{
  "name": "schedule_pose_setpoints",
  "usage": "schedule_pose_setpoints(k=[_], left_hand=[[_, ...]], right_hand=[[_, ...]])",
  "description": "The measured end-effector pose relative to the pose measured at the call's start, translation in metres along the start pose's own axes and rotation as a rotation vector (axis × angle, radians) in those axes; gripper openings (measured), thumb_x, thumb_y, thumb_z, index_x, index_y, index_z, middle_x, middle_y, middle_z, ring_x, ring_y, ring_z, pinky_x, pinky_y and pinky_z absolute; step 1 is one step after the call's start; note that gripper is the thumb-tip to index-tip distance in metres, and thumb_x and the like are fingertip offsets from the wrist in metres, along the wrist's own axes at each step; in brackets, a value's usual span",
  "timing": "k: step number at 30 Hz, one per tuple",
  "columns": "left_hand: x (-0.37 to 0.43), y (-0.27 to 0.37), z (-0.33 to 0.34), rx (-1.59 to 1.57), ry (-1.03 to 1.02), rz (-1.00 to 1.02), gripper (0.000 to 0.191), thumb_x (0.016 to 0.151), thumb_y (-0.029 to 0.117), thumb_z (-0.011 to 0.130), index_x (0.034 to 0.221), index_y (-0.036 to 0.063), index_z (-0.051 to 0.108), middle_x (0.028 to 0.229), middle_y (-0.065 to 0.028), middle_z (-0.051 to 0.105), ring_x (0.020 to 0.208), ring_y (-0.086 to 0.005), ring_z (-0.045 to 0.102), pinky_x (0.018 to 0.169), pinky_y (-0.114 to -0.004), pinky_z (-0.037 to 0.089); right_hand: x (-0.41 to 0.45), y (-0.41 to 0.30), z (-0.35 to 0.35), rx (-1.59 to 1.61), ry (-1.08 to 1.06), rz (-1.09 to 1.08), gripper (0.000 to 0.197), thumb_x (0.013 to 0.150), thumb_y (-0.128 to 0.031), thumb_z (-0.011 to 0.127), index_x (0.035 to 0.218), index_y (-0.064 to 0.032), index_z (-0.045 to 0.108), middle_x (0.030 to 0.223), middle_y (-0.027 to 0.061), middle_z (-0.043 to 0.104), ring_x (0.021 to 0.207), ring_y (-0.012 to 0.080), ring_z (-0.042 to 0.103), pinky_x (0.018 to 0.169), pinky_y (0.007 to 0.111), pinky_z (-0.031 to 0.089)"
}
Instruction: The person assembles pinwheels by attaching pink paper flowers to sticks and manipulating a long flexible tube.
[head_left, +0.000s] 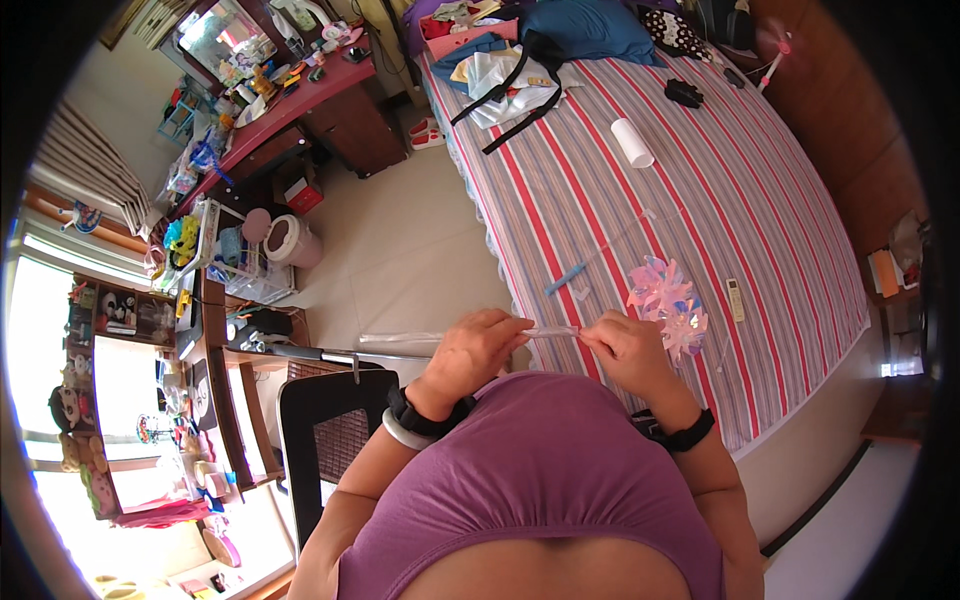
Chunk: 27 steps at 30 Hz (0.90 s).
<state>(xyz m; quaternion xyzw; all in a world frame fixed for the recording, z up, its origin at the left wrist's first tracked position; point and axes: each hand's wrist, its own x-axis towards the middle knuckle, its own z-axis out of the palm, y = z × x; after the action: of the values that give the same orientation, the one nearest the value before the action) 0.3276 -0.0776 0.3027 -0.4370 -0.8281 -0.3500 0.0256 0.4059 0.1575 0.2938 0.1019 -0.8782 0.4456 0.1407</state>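
My left hand (480, 349) and my right hand (626, 349) pinch a long, narrow strip of clear plastic (553, 331), stretched level between them in front of my body. Its far part runs out leftwards past my left hand. Just beyond my right hand, iridescent pink pinwheel-like flowers (667, 304) lie on the striped bed sheet (757, 247). Farther up the bed are a thin clear stick with a blue handle (565, 278) and a small clear plastic piece (580, 294). What the strip's folds contain cannot be told.
On the bed are a remote control (734, 300), a white roll (632, 142), a black bundle (683, 93), plastic bags with black straps (499, 86) and a blue pillow (592, 34). A black-framed chair (292, 435) stands at my left; a pink bin (294, 241) is beyond it.
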Motion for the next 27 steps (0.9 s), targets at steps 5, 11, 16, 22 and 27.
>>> schedule_pose_setpoints(k=[5, 11, 16, 22, 27], left_hand=[[-0.003, 0.000, 0.003, -0.192, -0.086, -0.141, 0.017, 0.083, 0.009, 0.063, 0.100, 0.0046, 0.064, 0.080, -0.0121, 0.060, 0.074, -0.0295, 0.059, 0.065, -0.037, 0.048], [0.001, -0.003, -0.003, -0.120, -0.029, -0.061, 0.018, 0.082, 0.010, 0.065, 0.099, 0.0044, 0.064, 0.081, -0.0122, 0.060, 0.075, -0.0290, 0.059, 0.067, -0.037, 0.048], [0.000, -0.005, -0.003, -0.079, 0.007, -0.034, 0.019, 0.080, 0.010, 0.067, 0.099, 0.0054, 0.064, 0.083, -0.0115, 0.061, 0.079, -0.0290, 0.058, 0.070, -0.038, 0.047], [0.001, -0.003, -0.005, -0.004, 0.001, -0.012, 0.018, 0.080, 0.012, 0.067, 0.097, 0.0069, 0.064, 0.084, -0.0094, 0.061, 0.081, -0.0284, 0.058, 0.072, -0.038, 0.046], [0.001, -0.002, -0.005, -0.046, -0.019, -0.031, 0.017, 0.080, 0.013, 0.066, 0.096, 0.0077, 0.064, 0.084, -0.0084, 0.061, 0.080, -0.0283, 0.058, 0.072, -0.038, 0.045]], right_hand=[[0.000, 0.004, -0.001, 0.003, -0.080, -0.015, 0.007, 0.081, -0.004, 0.065, 0.088, -0.0020, 0.064, 0.071, 0.0055, 0.061, 0.055, 0.0143, 0.054, 0.050, 0.026, 0.041], [-0.002, 0.010, -0.006, 0.509, -0.217, 0.385, 0.021, 0.087, -0.008, 0.057, 0.103, 0.0048, 0.061, 0.087, 0.0082, 0.067, 0.052, 0.0050, 0.050, 0.045, 0.023, 0.041], [0.004, 0.008, -0.021, 0.841, -0.389, 0.746, 0.023, 0.091, -0.013, 0.054, 0.101, 0.0068, 0.061, 0.084, 0.0116, 0.068, 0.040, 0.0029, 0.041, 0.036, 0.018, 0.032], [0.006, 0.005, -0.017, 0.853, -0.341, 0.801, 0.017, 0.089, -0.012, 0.057, 0.083, 0.0026, 0.062, 0.073, 0.0084, 0.066, 0.039, 0.0031, 0.041, 0.036, 0.017, 0.031], [-0.002, 0.017, -0.001, 0.535, -0.205, 0.465, 0.015, 0.086, -0.011, 0.062, 0.076, 0.0002, 0.061, 0.066, 0.0030, 0.062, 0.052, 0.0053, 0.050, 0.045, 0.022, 0.038]])
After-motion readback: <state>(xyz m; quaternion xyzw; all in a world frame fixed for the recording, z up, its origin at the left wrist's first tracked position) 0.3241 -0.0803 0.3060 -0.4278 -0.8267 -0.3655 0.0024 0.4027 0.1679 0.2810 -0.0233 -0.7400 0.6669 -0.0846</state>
